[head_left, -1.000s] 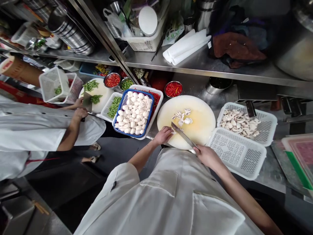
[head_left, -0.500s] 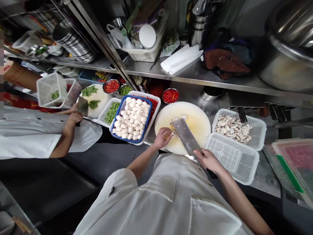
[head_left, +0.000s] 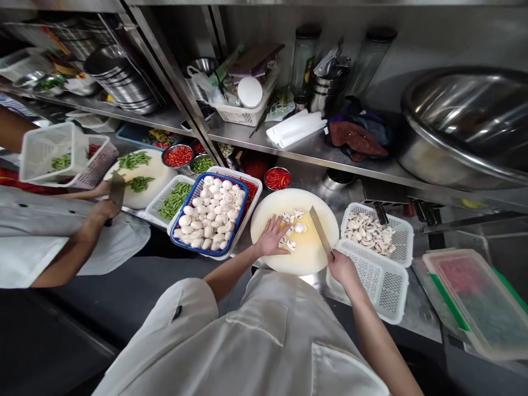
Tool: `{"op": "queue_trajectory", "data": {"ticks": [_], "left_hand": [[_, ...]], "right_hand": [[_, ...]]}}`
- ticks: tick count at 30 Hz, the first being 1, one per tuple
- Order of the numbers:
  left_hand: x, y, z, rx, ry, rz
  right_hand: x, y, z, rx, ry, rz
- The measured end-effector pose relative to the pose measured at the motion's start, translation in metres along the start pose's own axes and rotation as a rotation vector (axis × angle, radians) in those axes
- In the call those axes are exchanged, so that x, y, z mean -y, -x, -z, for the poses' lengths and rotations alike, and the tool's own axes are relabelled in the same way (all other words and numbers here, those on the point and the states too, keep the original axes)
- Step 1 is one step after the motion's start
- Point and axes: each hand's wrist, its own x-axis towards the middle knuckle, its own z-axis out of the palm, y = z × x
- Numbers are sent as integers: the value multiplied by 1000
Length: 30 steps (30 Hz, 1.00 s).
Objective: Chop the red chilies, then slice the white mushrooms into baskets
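My left hand (head_left: 272, 236) lies with spread fingers at the left part of the round cutting board (head_left: 309, 261), beside several cut mushroom pieces (head_left: 291, 244). A whole-looking mushroom (head_left: 300, 227) sits near the middle of the board. My right hand (head_left: 343, 267) is closed round the handle of a cleaver (head_left: 320, 228), whose blade stands nearly on edge over the right part of the board. Whole mushrooms fill a blue basket (head_left: 180, 245) to the left. Sliced mushrooms (head_left: 369, 234) lie in a white basket (head_left: 406, 231) to the right.
A second white basket (head_left: 383, 291) overlaps the cutting board's right side. Behind the board is a bowl of red chilies (head_left: 277, 179), below a metal shelf (head_left: 256, 137). At the left, a co-worker's hand (head_left: 105, 210) holds another cleaver (head_left: 117, 190) by green vegetables (head_left: 140, 183).
The camera view has shifted. My left hand has opened and spread. The cleaver has turned from lying flat over the mushroom pieces to nearly upright, farther right, and a whole-looking mushroom now shows.
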Motion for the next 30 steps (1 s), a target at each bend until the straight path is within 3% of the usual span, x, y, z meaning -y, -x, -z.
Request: {"op": "queue_trajectory", "data": {"ticks": [2, 5, 9, 14, 18, 22, 26, 30], "left_hand": [[4, -20, -4, 50, -145, -19], [4, -55, -8, 66, -174, -32], [-2, -78, -14, 53, -70, -134], [-21, -80, -34, -111, 131, -127], [-23, -93, -33, -163, 153, -120], [-8, -112, -18, -79, 176, -129], [-4, -106, -12, -3, 211, -96], [-16, -77, -19, -137, 152, 60]], "right_hand": [[18, -7, 1, 18, 193, 10], [35, -10, -7, 52, 198, 50], [6, -9, -17, 100, -193, 72], [-45, -6, -23, 305, -935, -187], [-33, -9, -34, 309, -1118, -221], [-5, -25, -39, 295, -1169, -247], [7, -37, -45, 345, -1203, -249], [21, -37, -63, 427, -1207, -221]]}}
